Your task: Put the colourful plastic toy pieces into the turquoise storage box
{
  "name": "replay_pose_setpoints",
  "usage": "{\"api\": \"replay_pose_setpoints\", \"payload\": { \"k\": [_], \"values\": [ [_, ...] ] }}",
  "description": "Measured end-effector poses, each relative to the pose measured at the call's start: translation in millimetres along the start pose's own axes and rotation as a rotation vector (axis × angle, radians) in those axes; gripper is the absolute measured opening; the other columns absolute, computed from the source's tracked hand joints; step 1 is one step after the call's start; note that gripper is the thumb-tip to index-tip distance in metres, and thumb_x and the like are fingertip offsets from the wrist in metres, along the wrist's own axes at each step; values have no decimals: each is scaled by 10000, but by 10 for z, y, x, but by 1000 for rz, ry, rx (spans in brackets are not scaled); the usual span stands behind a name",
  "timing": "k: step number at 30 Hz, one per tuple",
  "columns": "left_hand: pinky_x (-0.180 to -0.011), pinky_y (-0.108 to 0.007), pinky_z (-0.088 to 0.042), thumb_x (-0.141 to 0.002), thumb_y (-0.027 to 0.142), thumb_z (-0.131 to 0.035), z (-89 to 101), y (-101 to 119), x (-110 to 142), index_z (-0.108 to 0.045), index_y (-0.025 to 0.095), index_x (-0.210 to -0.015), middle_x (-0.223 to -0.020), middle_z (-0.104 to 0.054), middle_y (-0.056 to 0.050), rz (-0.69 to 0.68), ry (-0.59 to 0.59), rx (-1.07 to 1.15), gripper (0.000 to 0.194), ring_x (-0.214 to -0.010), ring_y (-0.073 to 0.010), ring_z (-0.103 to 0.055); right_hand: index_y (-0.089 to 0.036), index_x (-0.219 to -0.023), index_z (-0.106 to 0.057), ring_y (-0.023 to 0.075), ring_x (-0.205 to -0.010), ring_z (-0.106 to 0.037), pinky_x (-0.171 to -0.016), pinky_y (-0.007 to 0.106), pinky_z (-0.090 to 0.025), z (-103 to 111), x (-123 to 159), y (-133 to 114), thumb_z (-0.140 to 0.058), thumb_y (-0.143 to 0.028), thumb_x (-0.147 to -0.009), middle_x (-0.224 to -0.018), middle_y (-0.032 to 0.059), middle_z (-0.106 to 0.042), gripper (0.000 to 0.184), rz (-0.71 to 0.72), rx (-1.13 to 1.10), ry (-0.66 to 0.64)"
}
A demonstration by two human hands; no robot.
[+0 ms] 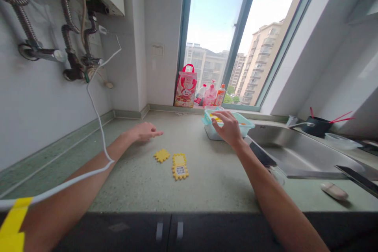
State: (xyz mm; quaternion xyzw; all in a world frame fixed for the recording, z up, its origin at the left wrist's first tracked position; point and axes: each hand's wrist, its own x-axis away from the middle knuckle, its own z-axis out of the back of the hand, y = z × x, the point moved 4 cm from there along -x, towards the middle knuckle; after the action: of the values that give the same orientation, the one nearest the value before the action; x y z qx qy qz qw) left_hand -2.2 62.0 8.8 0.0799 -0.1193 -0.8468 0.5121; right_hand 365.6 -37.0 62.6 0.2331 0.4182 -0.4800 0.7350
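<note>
My left hand (145, 131) hovers low over the countertop, index finger stretched out and the others partly curled, with nothing visible in it. In front of it lies a single yellow puzzle tile with notched edges (161, 156). To the right are two joined yellow puzzle tiles (180, 160), the nearer one bearing a white printed label. My right hand (229, 126) is over the left part of a pale blue-green plastic container (213, 132), thumb and fingers apart. Yellow and orange pieces show inside the container, partly hidden by the hand.
A steel sink (295, 153) is set into the countertop (212, 189) on the right. A pink bag (186, 89) and several bottles stand by the window. A white cable (100, 126) hangs across my left forearm. A pale mouse-shaped object (334, 191) lies near the front edge.
</note>
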Motion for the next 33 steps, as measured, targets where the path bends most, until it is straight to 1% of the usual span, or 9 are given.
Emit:
{"api": "replay_pose_setpoints", "payload": {
  "k": [3,5,9,14,16,20,24,27,33],
  "values": [
    [-524,-278,-385,-689,760,-762,-150,44,44,-679,206,-788,-711,-682,-31,-48,-309,235,569,-552,-173,-585,-255,-1199,-766,237,-1051,-702,-983,394,-547,-339,156,-574,-620,-310,-990,-1140,76,-772,260,238,-341,-358],
    [-501,-262,-387,-573,685,-880,-235,87,64,-697,208,-851,-720,-680,-10,-86,-418,287,582,-550,-157,-568,-256,-1217,-765,231,-1066,-710,-984,383,-553,-506,298,-819,-673,-302,-961,-1155,74,-773,276,297,-488,-539],
    [-479,-260,-379,-602,660,-871,-340,115,23,-697,196,-881,-712,-680,-2,-96,-376,309,568,-503,-140,-541,-268,-1193,-789,218,-1076,-718,-1002,363,-548,-686,479,-941,-699,-240,-921,-1181,59,-777,289,333,-636,-693],
    [-572,-274,-394,-829,634,-676,-345,151,-43,-751,224,-925,-757,-718,-19,-92,119,127,428,-643,-186,-633,-294,-1143,-813,244,-1114,-717,-1027,399,-542,-768,491,-679,-669,-241,-942,-1195,62,-779,254,203,-437,-626],
    [-616,-279,-410,-866,615,-634,-363,197,-27,-777,252,-952,-809,-744,-19,-88,230,73,400,-717,-200,-666,-281,-1120,-817,268,-1116,-715,-1012,418,-548,-786,495,-566,-717,-335,-937,-1188,78,-780,215,133,-355,-585],
    [-645,-290,-432,-898,705,-573,-386,301,27,-812,291,-965,-839,-765,-14,-74,255,67,482,-740,-209,-687,-255,-1060,-808,262,-1034,-731,-937,378,-562,-816,532,-473,-801,-457,-880,-1068,73,-801,271,47,-292,-539],
    [-648,-290,-428,-806,776,-663,-373,423,87,-811,305,-995,-823,-759,8,-116,251,72,528,-740,-203,-685,-246,-939,-795,229,-942,-732,-882,333,-553,-842,557,-493,-793,-312,-874,-993,50,-797,92,-62,-279,-508],
    [-643,-293,-428,-761,777,-709,-380,492,121,-800,300,-1035,-855,-759,11,-141,250,77,557,-739,-199,-671,-253,-978,-778,222,-979,-734,-918,339,-548,-839,558,-523,-772,-283,-880,-1081,40,-785,103,-167,-368,-402],
    [-841,-351,-493,-1024,424,-386,-386,444,101,-753,227,-985,-964,-760,-44,-129,346,176,419,-899,-223,-677,-266,-1041,-762,211,-941,-735,-897,360,-567,-808,557,-657,-723,-364,-928,-1192,44,-764,154,-238,-517,-268]
  ]
}}
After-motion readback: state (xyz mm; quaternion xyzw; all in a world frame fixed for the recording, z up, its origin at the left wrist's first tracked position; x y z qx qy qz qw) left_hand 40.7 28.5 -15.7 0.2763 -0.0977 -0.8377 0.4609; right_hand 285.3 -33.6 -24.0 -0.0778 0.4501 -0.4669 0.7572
